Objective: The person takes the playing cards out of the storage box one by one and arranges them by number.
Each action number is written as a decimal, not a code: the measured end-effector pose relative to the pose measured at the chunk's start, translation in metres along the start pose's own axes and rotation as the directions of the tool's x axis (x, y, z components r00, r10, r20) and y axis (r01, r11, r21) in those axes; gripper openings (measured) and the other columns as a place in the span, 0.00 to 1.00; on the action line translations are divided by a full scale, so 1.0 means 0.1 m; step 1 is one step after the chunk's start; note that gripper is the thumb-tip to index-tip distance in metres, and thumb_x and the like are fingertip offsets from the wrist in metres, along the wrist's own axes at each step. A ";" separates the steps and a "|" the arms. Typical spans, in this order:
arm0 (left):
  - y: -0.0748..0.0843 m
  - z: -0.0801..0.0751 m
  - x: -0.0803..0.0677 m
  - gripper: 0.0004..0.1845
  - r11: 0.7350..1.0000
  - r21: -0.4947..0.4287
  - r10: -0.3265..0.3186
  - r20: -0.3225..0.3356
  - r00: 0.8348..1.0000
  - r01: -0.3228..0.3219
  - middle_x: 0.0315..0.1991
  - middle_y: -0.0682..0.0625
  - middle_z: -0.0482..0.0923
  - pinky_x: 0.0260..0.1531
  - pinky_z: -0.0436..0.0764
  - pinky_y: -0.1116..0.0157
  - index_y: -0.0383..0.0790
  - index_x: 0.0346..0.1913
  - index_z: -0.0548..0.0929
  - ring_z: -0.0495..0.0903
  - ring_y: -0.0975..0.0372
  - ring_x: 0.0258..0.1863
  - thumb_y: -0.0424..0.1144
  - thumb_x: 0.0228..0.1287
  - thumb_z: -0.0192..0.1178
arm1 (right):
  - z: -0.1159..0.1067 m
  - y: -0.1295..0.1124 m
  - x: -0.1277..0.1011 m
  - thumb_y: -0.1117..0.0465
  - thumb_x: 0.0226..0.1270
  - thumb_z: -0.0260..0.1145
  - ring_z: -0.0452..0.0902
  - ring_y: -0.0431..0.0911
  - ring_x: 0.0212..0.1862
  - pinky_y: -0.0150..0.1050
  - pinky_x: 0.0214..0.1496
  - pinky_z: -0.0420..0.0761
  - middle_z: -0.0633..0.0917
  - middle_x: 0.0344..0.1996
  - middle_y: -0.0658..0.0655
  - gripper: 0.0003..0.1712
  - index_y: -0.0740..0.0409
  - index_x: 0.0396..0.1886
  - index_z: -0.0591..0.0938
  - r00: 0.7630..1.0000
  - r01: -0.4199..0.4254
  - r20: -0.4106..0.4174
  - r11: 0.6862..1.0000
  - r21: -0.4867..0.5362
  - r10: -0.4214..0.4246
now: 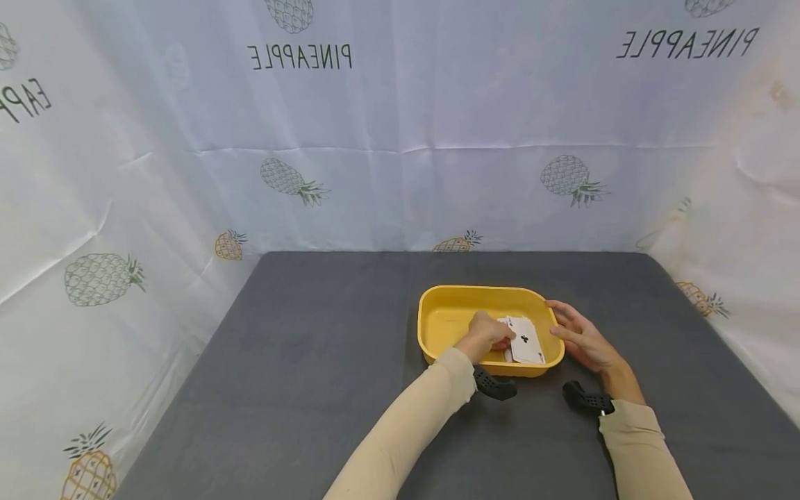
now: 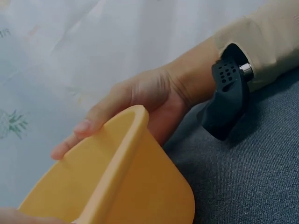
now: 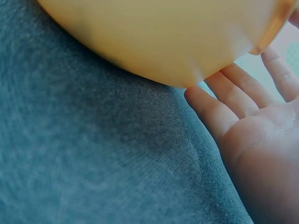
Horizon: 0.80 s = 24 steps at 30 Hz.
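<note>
Cards [image 1: 523, 340], two, in one yellow tub [image 1: 437, 305], left hand [image 1: 484, 335] pinching.

Smooth yellow plastic tub [image 1: 437, 305], matt grey cloth [image 1: 300, 361]

From my seat, bright even light, soft faint shadows, no glare, head view bowed at its edges, both wrist views blurred up close, yellow tub [image 3: 154, 37] out of focus

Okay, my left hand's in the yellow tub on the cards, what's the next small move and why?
Probably lift the playing cards straight up out of the yellow tub: the left hand already pinches them inside it, and the right hand lies open against the tub's outer wall, steadying it.
</note>
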<state>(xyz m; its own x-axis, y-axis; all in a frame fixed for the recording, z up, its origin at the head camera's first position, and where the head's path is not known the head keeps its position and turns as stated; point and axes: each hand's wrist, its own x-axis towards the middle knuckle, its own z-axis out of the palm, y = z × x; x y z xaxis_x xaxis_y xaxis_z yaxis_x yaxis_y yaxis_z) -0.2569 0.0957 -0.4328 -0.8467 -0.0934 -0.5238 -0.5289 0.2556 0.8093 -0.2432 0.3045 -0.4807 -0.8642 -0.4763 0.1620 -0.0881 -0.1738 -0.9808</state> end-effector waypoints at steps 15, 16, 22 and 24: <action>0.02 -0.11 -0.10 0.10 0.962 0.246 0.139 -0.053 0.989 -0.122 0.10 0.49 0.68 0.11 0.63 0.73 0.33 0.18 0.82 0.66 0.61 0.10 0.32 0.51 0.70 | 0.00 -0.01 -0.01 0.74 0.73 0.47 0.78 0.33 0.55 0.28 0.52 0.83 0.75 0.58 0.42 0.26 0.50 0.66 0.62 0.999 0.027 0.027 0.999 0.032 -0.028; 0.01 -0.13 -0.11 0.11 0.959 0.254 0.146 -0.050 0.988 -0.129 0.10 0.49 0.67 0.10 0.62 0.73 0.33 0.18 0.82 0.65 0.61 0.10 0.33 0.52 0.70 | 0.00 -0.01 -0.01 0.73 0.73 0.47 0.78 0.33 0.55 0.28 0.52 0.83 0.75 0.58 0.42 0.26 0.50 0.67 0.62 0.999 0.026 0.025 0.999 0.028 -0.027; 0.01 -0.18 -0.08 0.10 0.962 0.246 0.126 -0.022 0.992 -0.117 0.11 0.49 0.72 0.12 0.70 0.75 0.33 0.19 0.83 0.68 0.62 0.10 0.33 0.51 0.71 | -0.01 0.00 0.00 0.73 0.73 0.47 0.79 0.33 0.55 0.29 0.51 0.84 0.75 0.57 0.42 0.26 0.49 0.66 0.62 1.000 0.015 0.023 0.999 0.030 -0.016; 0.01 -0.20 -0.06 0.08 0.969 0.222 0.117 -0.018 0.993 -0.110 0.12 0.49 0.73 0.13 0.72 0.75 0.33 0.21 0.84 0.71 0.62 0.11 0.33 0.51 0.71 | 0.00 0.01 0.01 0.74 0.73 0.47 0.79 0.33 0.55 0.29 0.51 0.84 0.75 0.57 0.42 0.26 0.49 0.66 0.63 1.000 0.021 0.022 0.999 0.033 -0.022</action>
<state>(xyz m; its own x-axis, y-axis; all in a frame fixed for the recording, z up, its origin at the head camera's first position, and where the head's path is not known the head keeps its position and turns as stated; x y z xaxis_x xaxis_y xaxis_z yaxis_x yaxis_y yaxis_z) -0.2537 0.0771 -0.4236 -0.9038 -0.0799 -0.4205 -0.4060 0.4716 0.7828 -0.2439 0.3042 -0.4812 -0.8513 -0.4909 0.1855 -0.0899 -0.2117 -0.9732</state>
